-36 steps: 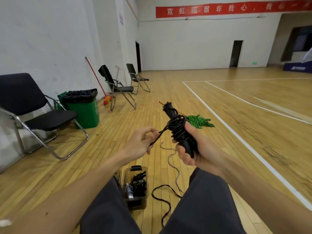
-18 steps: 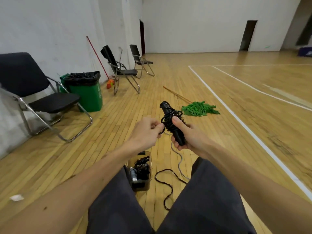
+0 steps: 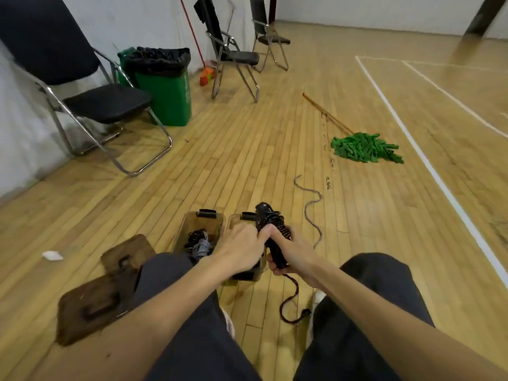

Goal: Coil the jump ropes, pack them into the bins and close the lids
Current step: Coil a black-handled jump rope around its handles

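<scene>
Both hands, left (image 3: 242, 247) and right (image 3: 292, 251), curl tightly around the coiled black jump rope (image 3: 272, 229) above the bins (image 3: 192, 220).

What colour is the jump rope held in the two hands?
Black; the coiled jump rope shows best in the head view.

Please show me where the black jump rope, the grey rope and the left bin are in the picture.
black jump rope (image 3: 280, 228): head view, on the wound coils.
grey rope (image 3: 305, 212): head view, on a middle bend of the cord.
left bin (image 3: 198, 222): head view, on its far wall.
</scene>
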A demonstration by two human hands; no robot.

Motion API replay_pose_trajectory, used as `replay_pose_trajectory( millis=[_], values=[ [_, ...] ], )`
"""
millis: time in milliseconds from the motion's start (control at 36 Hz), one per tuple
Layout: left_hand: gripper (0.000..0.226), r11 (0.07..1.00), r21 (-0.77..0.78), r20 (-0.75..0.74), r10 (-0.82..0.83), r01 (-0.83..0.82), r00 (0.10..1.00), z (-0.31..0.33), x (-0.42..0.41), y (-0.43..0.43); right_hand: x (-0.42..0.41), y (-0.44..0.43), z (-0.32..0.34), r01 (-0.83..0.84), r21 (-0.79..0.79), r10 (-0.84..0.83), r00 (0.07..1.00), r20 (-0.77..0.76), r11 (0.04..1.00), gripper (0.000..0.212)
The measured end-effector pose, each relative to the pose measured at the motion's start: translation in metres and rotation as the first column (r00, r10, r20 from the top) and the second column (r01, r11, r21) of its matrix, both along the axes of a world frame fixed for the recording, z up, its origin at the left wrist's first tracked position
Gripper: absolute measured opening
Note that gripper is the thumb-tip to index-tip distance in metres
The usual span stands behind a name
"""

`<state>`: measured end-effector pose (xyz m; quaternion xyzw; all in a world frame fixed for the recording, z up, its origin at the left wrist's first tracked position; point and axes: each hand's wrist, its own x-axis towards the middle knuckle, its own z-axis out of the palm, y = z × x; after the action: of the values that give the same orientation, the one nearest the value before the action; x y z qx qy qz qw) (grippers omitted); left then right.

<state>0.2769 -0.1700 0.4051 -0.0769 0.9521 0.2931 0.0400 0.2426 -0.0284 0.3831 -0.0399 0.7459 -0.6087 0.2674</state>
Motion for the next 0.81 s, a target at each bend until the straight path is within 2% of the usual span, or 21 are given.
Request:
replay_pose_trajectory(
  millis=[56, 139, 194, 333, 444, 556, 694, 806],
  values=[
    [0.064, 1.0, -0.008, 0.078, 0.03, -0.029, 0.997, -0.028, -0.01, -0.012, -0.012, -0.02, -0.033, -0.002, 0.044, -0.001, 0.998, 0.068, 0.999, 0.04],
    [0.073, 0.996, 0.009, 0.227, 0.083, -0.087, 0.97, -0.061, -0.022, -0.033, -0.027, -0.049, -0.083, -0.033, 0.139, 0.007, 0.983, 0.182, 0.99, 0.068],
    [0.074, 0.992, 0.045, 0.338, 0.099, -0.121, 0.936, -0.082, -0.034, -0.052, -0.041, -0.072, -0.117, -0.07, 0.138, 0.029, 0.96, 0.278, 0.988, 0.079],
    [0.058, 0.977, 0.102, 0.507, 0.11, -0.186, 0.855, -0.128, -0.066, -0.109, -0.067, -0.124, -0.151, -0.102, 0.114, 0.041, 0.895, 0.444, 0.988, 0.063],
    [0.046, 0.963, 0.11, 0.62, 0.126, -0.245, 0.774, -0.172, -0.101, -0.155, -0.102, -0.17, -0.187, -0.133, 0.162, 0.029, 0.852, 0.522, 0.978, 0.05],
    [0.04, 0.936, 0.139, 0.671, 0.151, -0.323, 0.726, -0.216, -0.14, -0.195, -0.144, -0.208, -0.224, -0.194, 0.215, 0.058, 0.856, 0.514, 0.957, 0.05],
    [0.035, 0.881, 0.177, 0.682, 0.212, -0.439, 0.7, -0.269, -0.18, -0.249, -0.185, -0.254, -0.267, -0.168, 0.097, 0.083, 0.813, 0.576, 0.981, 0.032],
    [0.035, 0.83, 0.164, 0.683, 0.294, -0.533, 0.668, -0.303, -0.201, -0.278, -0.207, -0.286, -0.295, -0.212, 0.148, 0.118, 0.872, 0.476, 0.966, 0.032]
  ],
)
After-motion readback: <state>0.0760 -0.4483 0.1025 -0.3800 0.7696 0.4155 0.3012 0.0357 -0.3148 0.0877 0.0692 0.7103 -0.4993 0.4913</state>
